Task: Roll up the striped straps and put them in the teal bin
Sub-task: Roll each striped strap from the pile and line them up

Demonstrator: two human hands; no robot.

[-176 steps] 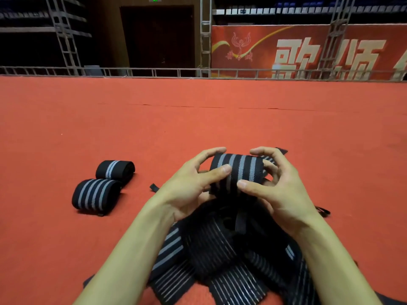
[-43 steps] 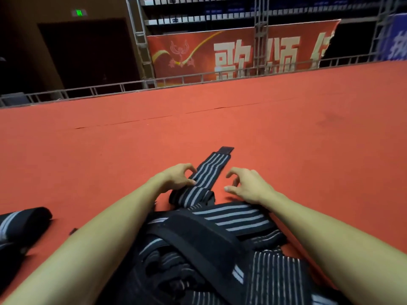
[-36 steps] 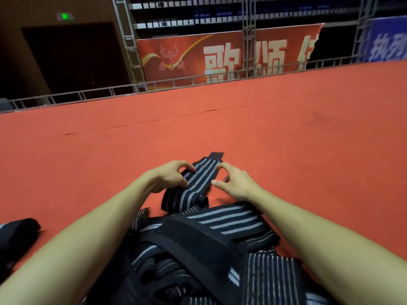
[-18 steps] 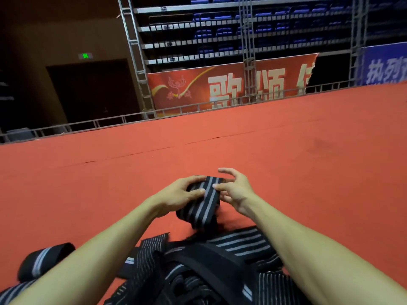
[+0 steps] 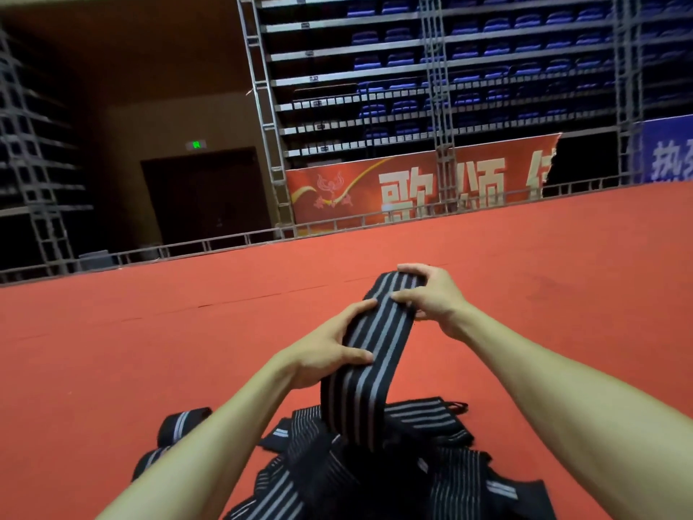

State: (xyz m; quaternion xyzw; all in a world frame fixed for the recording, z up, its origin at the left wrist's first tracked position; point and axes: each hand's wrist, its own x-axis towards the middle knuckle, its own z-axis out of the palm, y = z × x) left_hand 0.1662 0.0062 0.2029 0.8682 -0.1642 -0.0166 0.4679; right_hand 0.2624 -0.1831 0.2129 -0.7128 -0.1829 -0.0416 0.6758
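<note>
- The strap [image 5: 375, 347], black with grey stripes, is held up off the carpet. It runs taut from the heap at the bottom of the view, up and away to its far end.
- The right hand [image 5: 435, 298] grasps that far end, fingers curled over the top and thumb across the striped face. Whether a first turn is tucked under the fingers is hidden.
- The left hand [image 5: 326, 354] grips the strap's left edge about mid-length, thumb laid across the face and fingers behind.
- The strap's lower end disappears into the pile [image 5: 375, 471], so I cannot tell whether it is free of the others.
- Progress, as I judge it: this strap is only at the start of rolling, since nearly all its visible length lies flat and unrolled.
- Done so far: two rolls [image 5: 183, 425] lie close together on the carpet at the left. The nearer one is partly hidden by the left forearm. Neither is in a bin.
- Left to do: roll this strap, roll everything in the pile, then move all the rolls to the bin, which is not in view.
- Count: one strap in hand and two finished rolls. The pile holds several loose straps that overlap too much to number.
- Around: red carpet [image 5: 112, 369] on all sides, with a red banner [image 5: 412, 189] past its far edge.
</note>
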